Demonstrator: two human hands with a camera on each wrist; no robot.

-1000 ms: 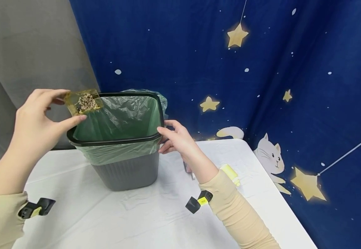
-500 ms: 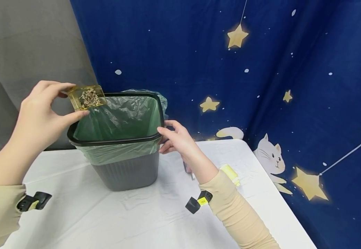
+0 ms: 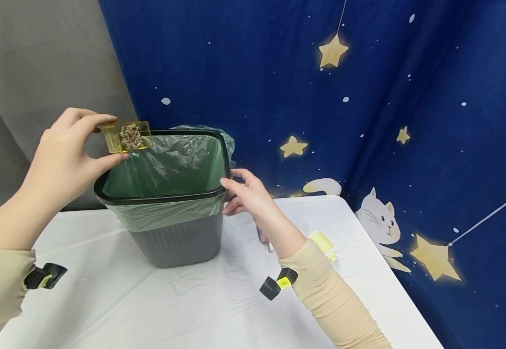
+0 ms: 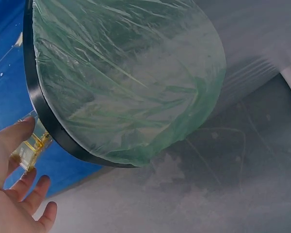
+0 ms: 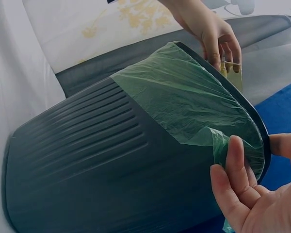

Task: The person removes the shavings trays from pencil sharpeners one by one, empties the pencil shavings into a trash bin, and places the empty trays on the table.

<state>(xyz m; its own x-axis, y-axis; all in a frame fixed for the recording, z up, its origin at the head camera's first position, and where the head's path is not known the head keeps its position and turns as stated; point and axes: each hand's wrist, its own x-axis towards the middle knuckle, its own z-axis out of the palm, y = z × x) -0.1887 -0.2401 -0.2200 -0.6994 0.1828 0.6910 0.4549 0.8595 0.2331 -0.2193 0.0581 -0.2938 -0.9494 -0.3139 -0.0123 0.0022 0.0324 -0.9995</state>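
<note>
My left hand (image 3: 62, 157) pinches a small transparent yellow box (image 3: 114, 137) between thumb and fingers, above the bin's left rim. Small brownish bits (image 3: 131, 137) show in the box. In the left wrist view the box (image 4: 26, 158) is beside the black rim (image 4: 48, 114). A grey bin (image 3: 178, 242) stands upright, lined with a green translucent bag (image 3: 170, 167) folded over its rim. My right hand (image 3: 253, 196) grips the rim at the bin's right side; in the right wrist view its thumb and fingers (image 5: 237, 155) lie around the rim and bag edge.
A yellow bottle-like item (image 3: 322, 244) lies on the white table (image 3: 191, 310), right of the bin. A small dark and pink object (image 3: 262, 236) is partly hidden behind my right wrist. Behind the table hang a blue star-patterned curtain (image 3: 244, 63) and a grey one (image 3: 47, 58).
My left hand has moved up and right with the yellow box, which now looks less tilted. The right hand and the bin have stayed in place.
</note>
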